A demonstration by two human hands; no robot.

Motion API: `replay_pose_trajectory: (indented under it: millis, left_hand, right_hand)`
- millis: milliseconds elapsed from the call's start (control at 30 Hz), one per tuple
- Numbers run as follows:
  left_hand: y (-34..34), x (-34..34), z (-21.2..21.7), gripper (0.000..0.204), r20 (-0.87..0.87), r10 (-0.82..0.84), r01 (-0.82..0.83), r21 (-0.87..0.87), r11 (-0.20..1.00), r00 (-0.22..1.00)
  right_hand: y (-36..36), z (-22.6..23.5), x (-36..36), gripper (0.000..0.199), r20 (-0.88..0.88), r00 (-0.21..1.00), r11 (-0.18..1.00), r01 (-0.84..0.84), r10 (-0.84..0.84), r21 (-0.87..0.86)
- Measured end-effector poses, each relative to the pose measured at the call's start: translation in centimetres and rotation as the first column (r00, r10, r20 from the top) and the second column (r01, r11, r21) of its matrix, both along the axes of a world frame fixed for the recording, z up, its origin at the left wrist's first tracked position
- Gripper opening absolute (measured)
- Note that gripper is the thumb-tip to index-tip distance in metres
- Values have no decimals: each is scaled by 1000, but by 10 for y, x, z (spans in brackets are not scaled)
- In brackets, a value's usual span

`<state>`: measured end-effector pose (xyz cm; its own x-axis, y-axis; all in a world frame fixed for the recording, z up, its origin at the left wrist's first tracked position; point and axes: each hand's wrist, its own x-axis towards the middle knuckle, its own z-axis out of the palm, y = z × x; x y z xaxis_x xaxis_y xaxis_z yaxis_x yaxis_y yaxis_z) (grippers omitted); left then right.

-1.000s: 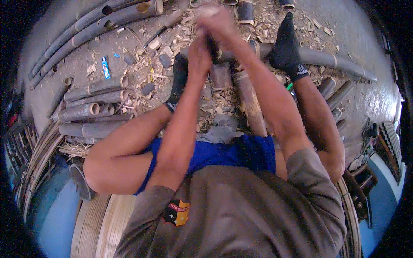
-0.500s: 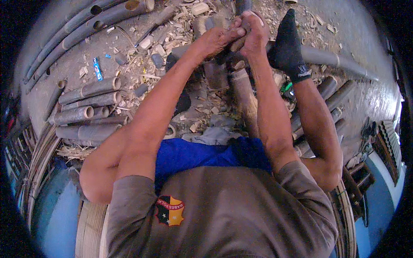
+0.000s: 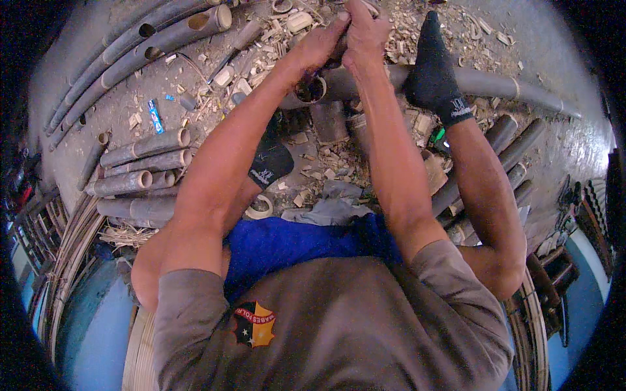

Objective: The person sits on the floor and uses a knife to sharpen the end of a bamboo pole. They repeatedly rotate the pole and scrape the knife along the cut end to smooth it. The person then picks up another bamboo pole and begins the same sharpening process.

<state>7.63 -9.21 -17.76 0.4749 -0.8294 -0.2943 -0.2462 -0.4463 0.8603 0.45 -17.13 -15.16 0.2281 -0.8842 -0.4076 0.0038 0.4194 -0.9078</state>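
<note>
Currently left hand (image 3: 321, 45) and right hand (image 3: 369, 34) together, both curled closed round a dark object (image 3: 337, 51), mostly hidden, can't tell what. Just below, long bamboo pole (image 3: 339, 84) across floor (image 3: 129, 92), black-socked foot (image 3: 432, 73) against it. Wood chips (image 3: 299, 22) scattered around; short bamboo tubes (image 3: 147, 147) stacked left.

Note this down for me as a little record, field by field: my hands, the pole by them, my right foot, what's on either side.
Left hand: fingers curled, close against the right hand; its grip is partly hidden
Right hand: beside the left hand, near the top edge; what it holds is unclear
Bamboo pole: lying crosswise under the hands
Right foot: in a black sock, overlapping the pole in view
Left side: short bamboo tubes and a blue packet
Right side: more tubes
Floor: scattered wood chips
</note>
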Motion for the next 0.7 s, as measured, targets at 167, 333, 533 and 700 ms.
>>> replay_pose_trajectory:
  millis: [167, 333, 533, 700]
  left_hand:
    - [3, 32, -52, 111, 54, -86, 81, 79, 994, 995]
    - [23, 24, -30, 107, -16, 91, -88, 133, 987, 996]
    - [56, 7, 9, 95, 1, 375, -370, 170, 914, 927]
    - [88, -23, 11, 80, 46, 666, -668, 74, 741, 744]
  right_hand:
    - [8, 5, 21, 31, -42, 999, 994, 4, 1, 105]
    - [-11, -92, 46, 45, 174, 944, 959, -283, 280, -11]
    - [9, -28, 60, 50, -109, 872, 876, -461, 477, 142]
    - [44, -37, 91, 27, 224, 439, 463, -884, 870, -67]
